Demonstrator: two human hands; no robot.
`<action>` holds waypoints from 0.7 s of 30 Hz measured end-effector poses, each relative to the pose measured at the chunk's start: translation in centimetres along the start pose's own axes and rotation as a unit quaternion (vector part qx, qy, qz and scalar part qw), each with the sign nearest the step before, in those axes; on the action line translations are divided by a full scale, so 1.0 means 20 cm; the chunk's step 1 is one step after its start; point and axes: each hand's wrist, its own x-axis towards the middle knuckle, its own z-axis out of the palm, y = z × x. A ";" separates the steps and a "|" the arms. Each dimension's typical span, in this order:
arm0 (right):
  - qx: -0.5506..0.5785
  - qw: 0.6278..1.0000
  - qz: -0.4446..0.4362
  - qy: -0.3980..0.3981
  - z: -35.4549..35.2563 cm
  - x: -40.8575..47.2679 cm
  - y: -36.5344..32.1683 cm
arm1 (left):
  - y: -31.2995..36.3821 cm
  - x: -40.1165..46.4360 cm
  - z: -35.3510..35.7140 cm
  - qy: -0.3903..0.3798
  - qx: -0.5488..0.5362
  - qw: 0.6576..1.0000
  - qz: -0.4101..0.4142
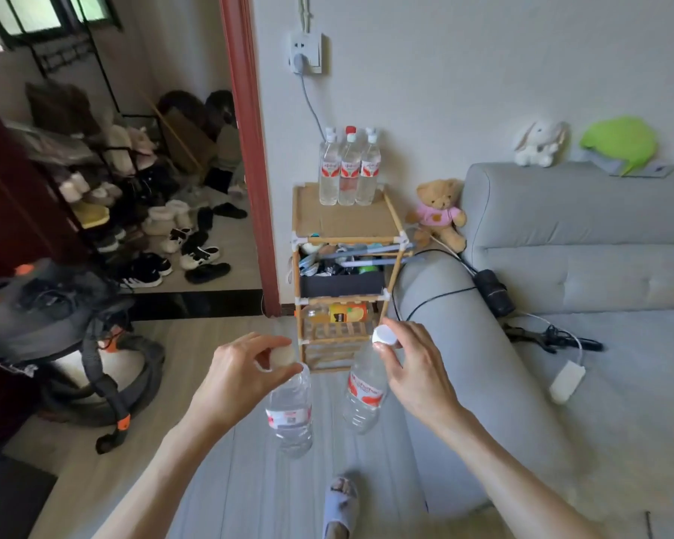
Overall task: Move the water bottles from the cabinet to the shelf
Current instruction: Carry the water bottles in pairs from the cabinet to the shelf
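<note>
Two bottles hang in the lower centre of the frame, each pinched at its cap: the left hand (pixel 246 363) curls fingers and thumb round the cap of the left bottle (pixel 290 414), and the right hand (pixel 409 367) grips the white cap of the right bottle (pixel 364 394). Both bottles hang neck up, long axis near vertical, the right one tilted slightly. A slippered foot (pixel 341 503) shows below them on the floor.

Directly ahead, at frame centre, stands the shelf (pixel 345 223), a bamboo rack whose top tier already carries three bottles (pixel 349 169) upright in a row at its back edge. Bare board lies in front of that row, on the side facing the hands; the coming move is judged to be forward and upward, and both hands appear about equally near.

Lower tiers hold clutter and an orange juice bottle (pixel 347 313). A sofa (pixel 561 305) flanks the path at right, with cables on its arm; a vacuum (pixel 55 324) sits at left. Neither blocks the approach. A teddy bear (pixel 440 213) sits just right of the shelf top, a shoe rack fills the upper left, and the cabinet is not in view.
</note>
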 end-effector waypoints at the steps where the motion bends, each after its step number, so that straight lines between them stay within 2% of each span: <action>1: -0.004 1.000 -0.004 -0.006 0.02 0.11 0.05 | -0.01 0.10 0.03 -0.002 -0.005 1.000 -0.001; 7: -0.001 0.999 -0.035 -0.015 0.03 0.74 0.27 | 0.03 0.75 0.11 -0.011 -0.038 0.999 -0.005; 11: 0.002 0.998 -0.058 0.009 0.03 1.13 0.34 | 0.06 1.13 0.12 0.029 -0.048 0.998 0.010; 21: 0.016 0.998 -0.052 0.040 0.14 1.94 0.51 | 0.02 2.01 0.20 0.054 -0.078 0.995 0.025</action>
